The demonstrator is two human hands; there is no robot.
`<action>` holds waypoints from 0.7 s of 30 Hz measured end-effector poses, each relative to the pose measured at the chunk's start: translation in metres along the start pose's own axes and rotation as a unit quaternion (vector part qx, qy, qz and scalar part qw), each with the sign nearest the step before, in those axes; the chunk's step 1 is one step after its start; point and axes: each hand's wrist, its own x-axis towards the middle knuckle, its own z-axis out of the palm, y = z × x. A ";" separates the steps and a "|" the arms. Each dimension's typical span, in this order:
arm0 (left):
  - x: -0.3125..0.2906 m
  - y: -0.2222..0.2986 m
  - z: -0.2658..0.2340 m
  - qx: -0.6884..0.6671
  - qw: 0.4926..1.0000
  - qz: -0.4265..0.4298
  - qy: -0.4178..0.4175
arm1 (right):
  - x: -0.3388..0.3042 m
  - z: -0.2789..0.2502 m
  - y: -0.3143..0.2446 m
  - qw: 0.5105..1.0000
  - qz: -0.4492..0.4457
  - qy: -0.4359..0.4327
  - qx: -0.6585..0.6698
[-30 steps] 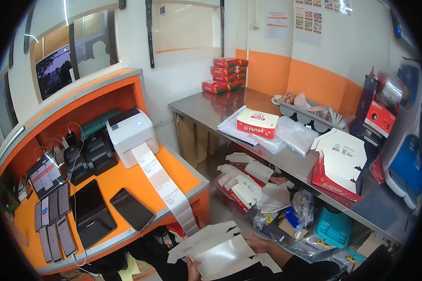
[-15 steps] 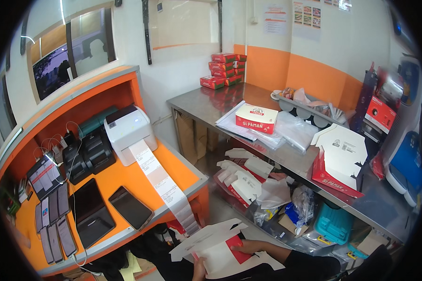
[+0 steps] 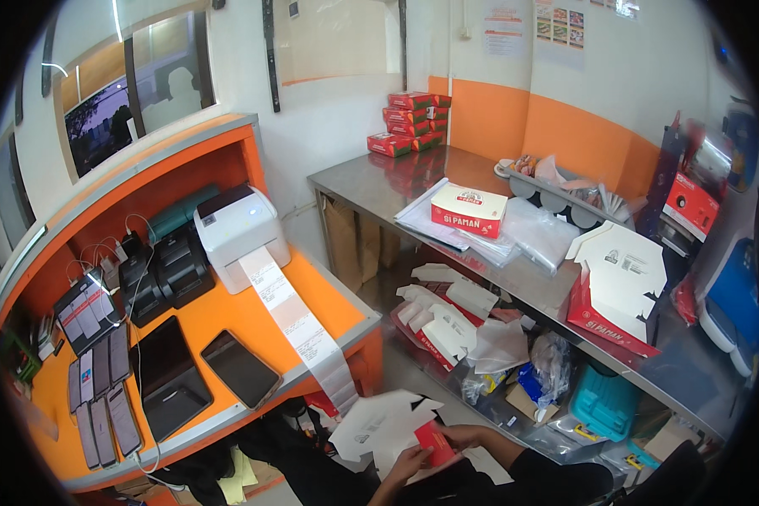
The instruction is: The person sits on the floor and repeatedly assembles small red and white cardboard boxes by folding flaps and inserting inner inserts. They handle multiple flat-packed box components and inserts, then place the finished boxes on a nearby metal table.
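Observation:
An unfolded cardboard box (image 3: pixel 371 427), white with a red panel, lies over my lap at the bottom middle. My left hand (image 3: pixel 411 463) has its fingers closed at the left edge of the red panel. On that panel's other side my right hand (image 3: pixel 463 435) grips the same cardboard. Both hands are close together, and the cardboard's lower part is hidden by them and my sleeves. On the steel table to the right lies another white-and-red flattened box (image 3: pixel 617 287), and a smaller folded box (image 3: pixel 469 211) sits on papers and plastic bags.
An orange counter (image 3: pixel 312 287) at the left holds a white label printer (image 3: pixel 240 236) with a long paper strip hanging down, several phones and a tablet (image 3: pixel 170 375). Red boxes (image 3: pixel 409 122) are stacked at the back of the steel table (image 3: pixel 354 173). Below are cartons and a teal case (image 3: pixel 603 402).
My left hand has moved right and up to the red panel from the cardboard's lower left. The cardboard has shifted right and turned, and its printed white flap now shows. The view has shifted slightly.

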 end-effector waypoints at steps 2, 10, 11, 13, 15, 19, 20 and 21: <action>0.007 -0.004 0.002 -0.198 0.979 -0.032 0.038 | -0.007 -0.008 0.006 0.984 0.006 0.094 0.149; 0.024 -0.017 -0.005 -0.368 0.929 0.041 0.001 | -0.043 0.076 -0.005 0.814 -0.289 0.416 -0.283; 0.022 -0.015 -0.003 -0.360 0.932 0.033 0.019 | -0.028 0.068 0.007 0.800 -0.294 0.420 -0.313; 0.007 0.014 0.007 -0.341 0.938 0.022 0.057 | -0.019 0.063 0.009 0.730 -0.313 0.452 -0.407; 0.008 0.016 0.006 -0.341 0.937 0.034 0.065 | -0.018 0.064 0.006 0.691 -0.313 0.461 -0.461; 0.007 0.022 0.005 -0.341 0.934 0.059 0.090 | -0.024 0.062 -0.013 0.665 -0.311 0.433 -0.523; 0.007 0.023 0.005 -0.351 0.928 0.076 0.100 | -0.026 0.060 -0.017 0.650 -0.319 0.425 -0.543; 0.006 0.025 0.007 -0.361 0.921 0.094 0.110 | -0.026 0.053 -0.019 0.624 -0.370 0.401 -0.559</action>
